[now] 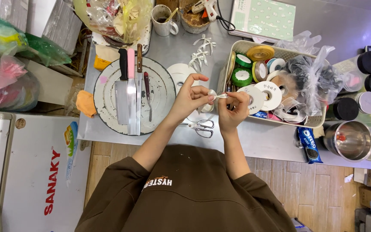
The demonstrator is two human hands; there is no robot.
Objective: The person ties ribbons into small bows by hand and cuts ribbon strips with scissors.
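Glossy satin ribbon; matt steel counter; metal scissors

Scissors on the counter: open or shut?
Shut. The scissors lie flat on the metal counter below both hands, blades together and finger loops side by side; neither hand touches them.

Grey metal counter over wood-plank floor.

You have knives lying on a round board. Scissors sit near you, a basket of ribbon spools beyond.
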